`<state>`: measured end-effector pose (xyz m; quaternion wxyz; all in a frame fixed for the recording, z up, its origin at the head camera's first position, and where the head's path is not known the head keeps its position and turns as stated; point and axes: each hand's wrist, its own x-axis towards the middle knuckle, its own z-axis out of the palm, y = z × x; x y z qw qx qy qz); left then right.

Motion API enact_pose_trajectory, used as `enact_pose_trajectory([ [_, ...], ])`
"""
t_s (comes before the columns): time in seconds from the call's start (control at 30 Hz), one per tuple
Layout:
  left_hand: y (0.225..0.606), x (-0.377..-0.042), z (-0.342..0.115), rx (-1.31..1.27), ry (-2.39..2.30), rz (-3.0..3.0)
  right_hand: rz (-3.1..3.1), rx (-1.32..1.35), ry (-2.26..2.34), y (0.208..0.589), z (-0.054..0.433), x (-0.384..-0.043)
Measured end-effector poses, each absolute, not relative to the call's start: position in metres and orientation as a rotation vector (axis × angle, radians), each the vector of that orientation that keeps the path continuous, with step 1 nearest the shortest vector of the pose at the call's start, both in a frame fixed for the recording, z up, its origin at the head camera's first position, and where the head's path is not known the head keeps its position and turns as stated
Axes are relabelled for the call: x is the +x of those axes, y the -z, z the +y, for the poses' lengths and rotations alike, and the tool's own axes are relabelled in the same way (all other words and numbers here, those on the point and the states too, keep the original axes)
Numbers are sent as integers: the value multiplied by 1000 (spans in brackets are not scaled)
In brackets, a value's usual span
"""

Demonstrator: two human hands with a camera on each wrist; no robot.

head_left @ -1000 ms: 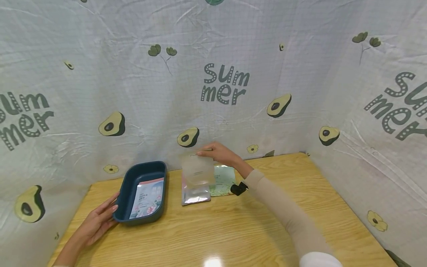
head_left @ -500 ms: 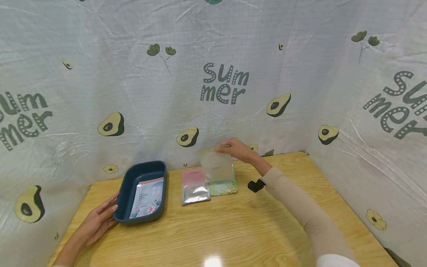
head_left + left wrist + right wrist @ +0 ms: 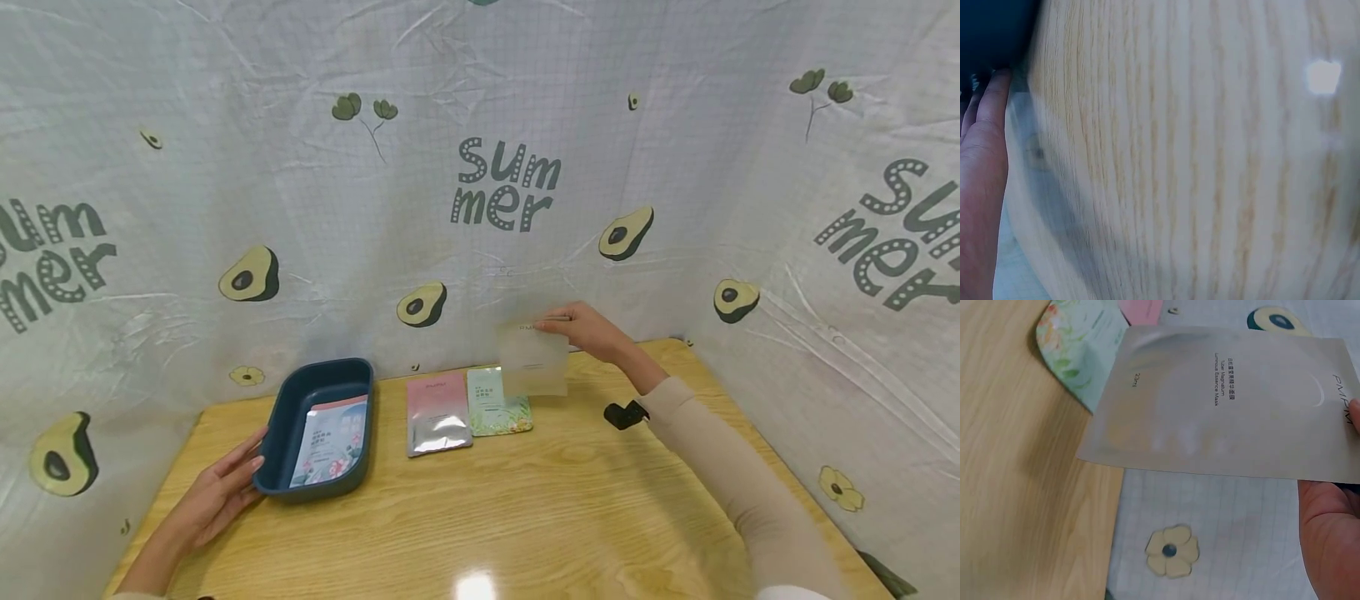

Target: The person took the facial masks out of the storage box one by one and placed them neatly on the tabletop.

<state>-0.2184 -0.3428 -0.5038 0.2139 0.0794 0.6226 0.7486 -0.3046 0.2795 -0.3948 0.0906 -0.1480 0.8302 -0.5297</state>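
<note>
My right hand (image 3: 592,333) pinches a beige sheet-mask packet (image 3: 536,362) by its top edge at the back of the table. The packet hangs over the right part of a green floral packet (image 3: 491,412); in the right wrist view its printed face (image 3: 1210,406) reads "Essence Mask". A pink-and-silver packet (image 3: 438,412) lies just left of the green one. My left hand (image 3: 213,500) rests against the left side of a dark blue tub (image 3: 360,479), its fingers (image 3: 994,97) extended to the wall. Inside the tub lies a light blue floral packet (image 3: 333,442).
The wooden table (image 3: 480,508) meets a white patterned cloth (image 3: 495,275) that hangs along the back and both sides. A small black device (image 3: 626,414) is strapped at the right wrist. Glare shows near the table's front.
My right hand has carried the beige packet rightward, from over the pink packet to the right part of the green one, uncovering the pink packet. The left hand and tub have stayed put.
</note>
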Motion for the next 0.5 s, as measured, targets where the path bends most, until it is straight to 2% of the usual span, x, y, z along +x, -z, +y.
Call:
enact_pose_trajectory([
  [0.5,501,-216,-341,166,-2046,1784,2255,-315,1793,424,336,-289],
])
